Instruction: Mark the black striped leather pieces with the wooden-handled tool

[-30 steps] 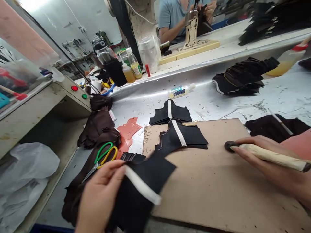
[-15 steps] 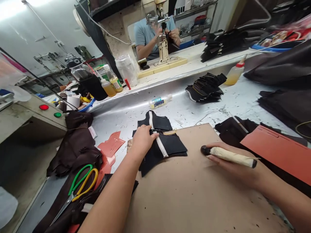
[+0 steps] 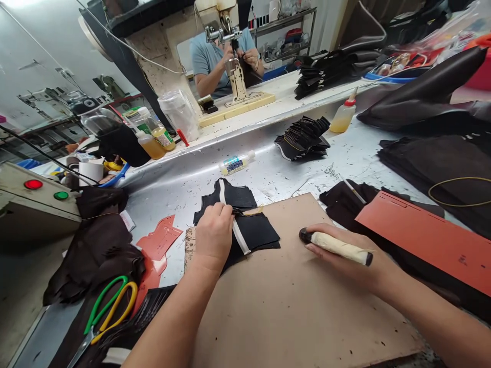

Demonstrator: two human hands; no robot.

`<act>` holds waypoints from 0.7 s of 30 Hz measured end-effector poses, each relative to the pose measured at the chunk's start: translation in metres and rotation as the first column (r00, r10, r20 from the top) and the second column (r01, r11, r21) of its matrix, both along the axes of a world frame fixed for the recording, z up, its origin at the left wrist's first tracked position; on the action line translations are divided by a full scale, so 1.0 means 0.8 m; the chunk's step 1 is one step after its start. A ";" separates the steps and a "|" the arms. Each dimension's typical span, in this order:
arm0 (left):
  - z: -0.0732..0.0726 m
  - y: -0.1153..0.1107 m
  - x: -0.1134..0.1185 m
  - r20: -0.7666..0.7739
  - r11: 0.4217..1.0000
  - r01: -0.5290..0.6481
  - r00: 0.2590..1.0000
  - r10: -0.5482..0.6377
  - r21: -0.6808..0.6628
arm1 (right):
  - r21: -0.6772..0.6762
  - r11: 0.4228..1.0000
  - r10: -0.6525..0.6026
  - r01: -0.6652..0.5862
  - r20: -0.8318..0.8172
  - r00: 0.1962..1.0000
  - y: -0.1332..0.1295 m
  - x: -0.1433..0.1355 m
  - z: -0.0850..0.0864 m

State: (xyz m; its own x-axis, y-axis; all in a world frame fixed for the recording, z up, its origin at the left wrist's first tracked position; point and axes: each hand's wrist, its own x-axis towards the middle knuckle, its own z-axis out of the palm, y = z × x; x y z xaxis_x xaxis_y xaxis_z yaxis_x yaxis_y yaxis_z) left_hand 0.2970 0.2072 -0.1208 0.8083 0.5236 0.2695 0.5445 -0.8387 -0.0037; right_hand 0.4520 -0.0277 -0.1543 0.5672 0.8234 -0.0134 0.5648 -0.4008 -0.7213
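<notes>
While your left hand [image 3: 214, 234] is reaching to the centre of the frame, its fingertips are bunching at the upper edge of the near black pieces [image 3: 263, 231]; whether they are pinching one layer, several or none, you cannot tell, as the hand is covering the contact. Those pieces are lying just left of centre, on the upper left part of the tan board [image 3: 291, 306], with a white strip [image 3: 240, 237] running down them. Your right hand [image 3: 378, 268], right of centre, is closing around a pale-handled tool [image 3: 335, 247], whose dark end [image 3: 306, 235] is pointing left above the board, apart from the pieces.

The step in hand looks like handling or aligning the pieces, with the tool waiting. The next move seems to be calling for a sure hold on the layers you are wanting, and for keeping the strip from skewing; a loose grip could be dragging neighbouring layers along.

Just beyond, the far black pieces [image 3: 240, 197] are lying near the board's edge, and a small labelled bottle [image 3: 235, 164] is resting on its side above them. Scissors [image 3: 91, 336] are lying at lower left, an orange sheet [image 3: 422, 235] is spreading at right, and another person [image 3: 207, 61] is working at upper centre.
</notes>
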 end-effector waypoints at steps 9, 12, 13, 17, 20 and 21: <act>0.013 -0.049 -0.050 0.216 0.914 0.398 0.902 -0.375 -0.075 | 0.290 0.956 0.071 -0.046 -0.076 0.995 0.038 0.011 0.039; 0.011 -0.058 -0.056 0.251 0.907 0.420 0.883 -0.398 -0.040 | 0.335 0.923 0.220 -0.187 -0.064 0.973 0.067 0.001 0.048; 0.009 -0.059 -0.057 0.249 0.908 0.418 0.883 -0.397 -0.035 | 0.325 0.916 0.272 -0.234 -0.078 0.959 0.075 -0.005 0.048; -0.004 -0.060 -0.059 0.247 0.910 0.412 0.887 -0.389 -0.046 | 0.309 0.897 0.369 -0.317 -0.129 0.920 0.081 -0.029 0.042; -0.016 -0.061 -0.055 0.263 0.913 0.400 0.892 -0.368 -0.078 | 0.316 0.913 0.316 -0.260 -0.143 0.938 0.074 -0.039 0.041; -0.015 -0.061 -0.054 0.279 0.912 0.400 0.889 -0.363 -0.088 | 0.289 0.918 0.320 -0.273 -0.128 0.939 0.072 -0.040 0.041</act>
State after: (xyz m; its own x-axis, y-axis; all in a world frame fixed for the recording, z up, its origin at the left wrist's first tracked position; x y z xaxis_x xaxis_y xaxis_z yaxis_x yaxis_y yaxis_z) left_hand 0.2541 0.1584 -0.1328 0.8681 0.2353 0.4370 0.1496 -0.9636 0.2217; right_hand 0.4199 0.0302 -0.1211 0.3047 0.9402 0.1525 0.4885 -0.0168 -0.8724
